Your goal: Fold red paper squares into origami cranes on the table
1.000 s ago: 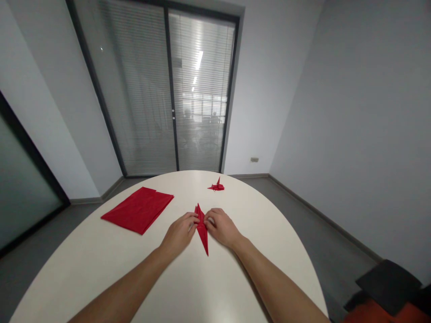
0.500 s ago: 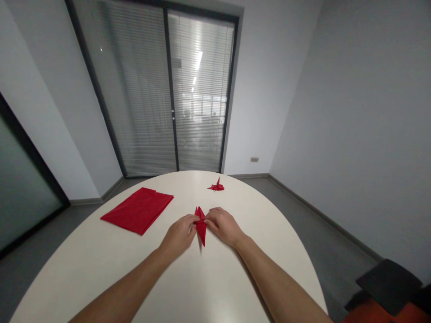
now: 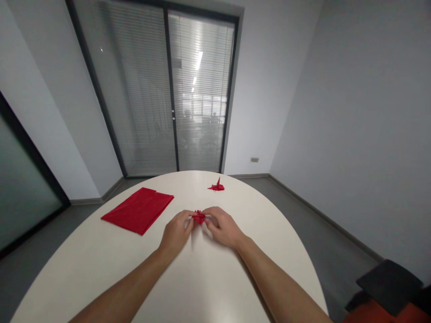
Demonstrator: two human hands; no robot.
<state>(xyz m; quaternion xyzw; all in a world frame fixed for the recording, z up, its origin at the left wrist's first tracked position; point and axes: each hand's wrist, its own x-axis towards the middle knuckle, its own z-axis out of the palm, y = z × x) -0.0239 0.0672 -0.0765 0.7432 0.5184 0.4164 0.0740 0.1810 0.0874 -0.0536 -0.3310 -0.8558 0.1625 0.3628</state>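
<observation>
A small folded piece of red paper point(image 3: 199, 217) sits between my two hands over the white oval table point(image 3: 208, 287). My left hand point(image 3: 175, 232) pinches its left side with the fingers closed. My right hand point(image 3: 222, 226) pinches its right side, fingers curled around it. Only a small bunched part of the paper shows between the fingertips. A finished red paper crane point(image 3: 216, 186) stands farther back on the table. A stack of flat red paper sheets point(image 3: 138, 209) lies to the left of my hands.
Glass sliding doors with blinds point(image 3: 171, 89) fill the wall beyond the table. A dark chair with an orange part point(image 3: 387, 291) stands at the lower right beside the table edge. Grey floor surrounds the table.
The long pointed end of the red paper, which lay toward me on the table, has been lifted and folded up between my fingers. Both hands stayed in place.
</observation>
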